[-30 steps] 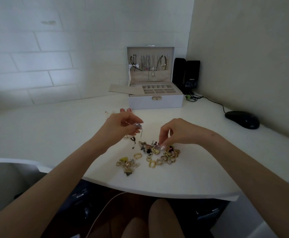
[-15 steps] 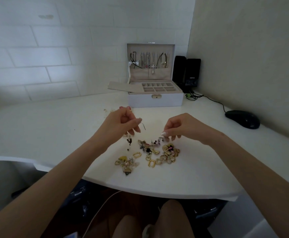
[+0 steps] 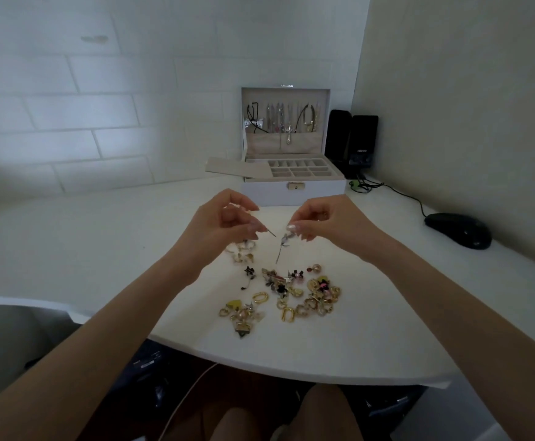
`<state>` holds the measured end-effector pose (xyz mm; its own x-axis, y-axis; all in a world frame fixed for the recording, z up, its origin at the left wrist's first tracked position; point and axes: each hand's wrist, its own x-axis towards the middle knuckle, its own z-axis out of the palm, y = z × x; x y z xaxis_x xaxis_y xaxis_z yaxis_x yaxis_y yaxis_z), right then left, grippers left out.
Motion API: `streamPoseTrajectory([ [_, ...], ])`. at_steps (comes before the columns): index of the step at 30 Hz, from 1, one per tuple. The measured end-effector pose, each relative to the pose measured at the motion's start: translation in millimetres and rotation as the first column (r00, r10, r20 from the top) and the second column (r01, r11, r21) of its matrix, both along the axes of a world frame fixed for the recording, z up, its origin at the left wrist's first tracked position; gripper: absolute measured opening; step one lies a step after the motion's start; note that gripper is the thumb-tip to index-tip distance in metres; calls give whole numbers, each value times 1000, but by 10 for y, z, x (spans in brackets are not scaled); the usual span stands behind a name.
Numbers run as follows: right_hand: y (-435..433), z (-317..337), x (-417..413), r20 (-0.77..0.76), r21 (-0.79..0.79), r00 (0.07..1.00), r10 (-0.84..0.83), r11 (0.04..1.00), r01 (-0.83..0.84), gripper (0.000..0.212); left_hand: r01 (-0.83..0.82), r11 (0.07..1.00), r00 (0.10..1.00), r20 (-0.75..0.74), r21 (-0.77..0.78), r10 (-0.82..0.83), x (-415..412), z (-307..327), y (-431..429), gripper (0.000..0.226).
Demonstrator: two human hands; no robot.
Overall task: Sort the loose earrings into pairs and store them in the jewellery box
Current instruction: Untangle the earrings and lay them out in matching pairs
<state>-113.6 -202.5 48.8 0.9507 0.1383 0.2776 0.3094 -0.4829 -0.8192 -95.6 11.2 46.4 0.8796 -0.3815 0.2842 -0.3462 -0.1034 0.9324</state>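
Note:
Above the white desk, my left hand (image 3: 224,222) pinches a thin dangling earring whose tip (image 3: 272,233) sticks out past the fingertips. My right hand (image 3: 320,222) pinches a matching long silver earring (image 3: 282,246) that hangs down from its fingertips. The two hands are close together, a little apart. Below them lies a pile of loose earrings (image 3: 291,294), gold, black and pink. A few pale earrings (image 3: 242,251) lie under my left hand. The white jewellery box (image 3: 293,190) stands open behind, its lid up and its small compartments showing.
A beige tray insert (image 3: 236,167) leans off the box's left side. Two black speakers (image 3: 352,141) stand right of the box, with a cable running to a black mouse (image 3: 457,230). Walls close the desk at the back and right. The desk's curved front edge (image 3: 291,374) lies above my knees.
My right hand has lifted out of the pile with a long silver earring and moved up toward my left hand, which has also risen slightly while keeping its earring.

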Motion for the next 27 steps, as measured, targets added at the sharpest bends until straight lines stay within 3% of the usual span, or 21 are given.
streamPoseTrajectory([
  [3, 110, 38, 45, 24, 29, 999, 29, 999, -30, 3, -13, 999, 1000, 11, 32, 13, 19, 6, 71, 27],
  [6, 253, 80, 109, 31, 31, 997, 66, 997, -67, 2, -66, 996, 998, 6, 67, 66, 47, -23, 163, 16],
  [15, 766, 71, 290, 19, -70, 984, 179, 982, -177, 3, -204, 969, 972, -85, 141, 217, 74, -100, 540, 12],
  [27, 1039, 5, 340, 42, -63, 984, 176, 983, -173, 7, -220, 973, 969, -95, 76, 226, 28, -163, 798, 14],
])
